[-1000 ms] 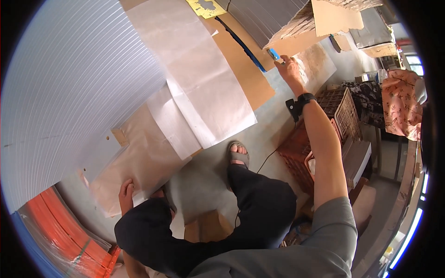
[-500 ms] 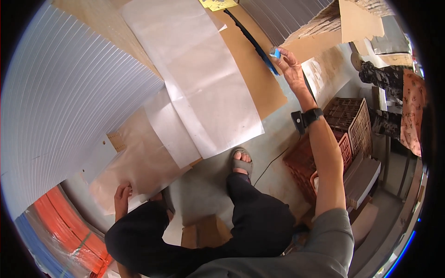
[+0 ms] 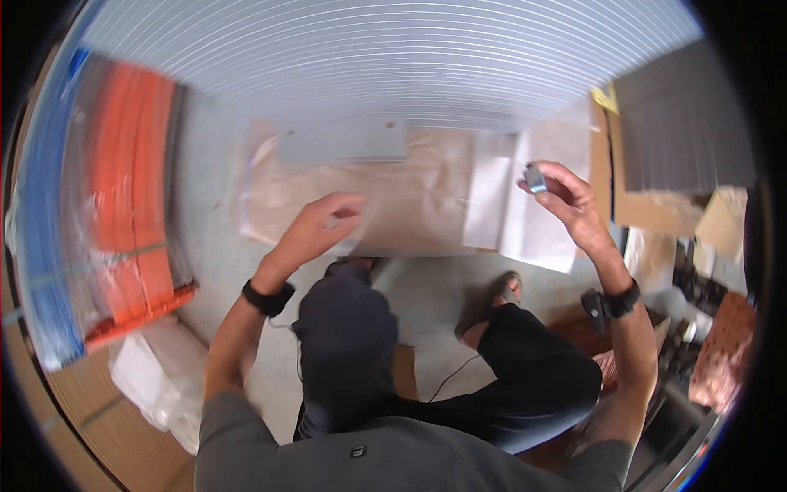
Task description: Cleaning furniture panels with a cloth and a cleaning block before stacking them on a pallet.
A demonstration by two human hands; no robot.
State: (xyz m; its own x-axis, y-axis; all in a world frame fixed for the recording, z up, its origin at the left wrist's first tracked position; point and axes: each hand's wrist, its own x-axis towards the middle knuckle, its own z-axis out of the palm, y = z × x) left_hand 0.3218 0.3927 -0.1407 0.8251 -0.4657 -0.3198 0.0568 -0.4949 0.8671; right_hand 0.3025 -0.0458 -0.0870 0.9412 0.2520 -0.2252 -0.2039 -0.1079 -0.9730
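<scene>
My right hand (image 3: 572, 201) pinches a small silver-grey and blue block (image 3: 535, 179) between thumb and fingers, above the white paper sheet (image 3: 545, 221); its exact kind is too blurred to tell. Left of it, my left hand (image 3: 328, 220) hovers over brown wrapping paper (image 3: 393, 193), its fingers bent and a gap showing at the thumb. I see nothing held there, though motion smears the hand. A tall stack of pale ribbed sheets (image 3: 402, 57) fills the far side, just beyond the papers.
Orange sheets (image 3: 135, 197) and blue sheets (image 3: 49, 213) are bundled at left, with white plastic wrapping (image 3: 156, 369) nearer me. Dark grey sheets (image 3: 689, 123) and cardboard (image 3: 656, 213) stand at far right. A person in a patterned garment (image 3: 725, 353) is at the right edge. A cable (image 3: 452, 375) crosses the floor.
My view has swung left, bringing the ribbed stack to the far centre. My left hand has risen from beside my knee over the brown paper. My right hand has drawn inward, still holding the small block.
</scene>
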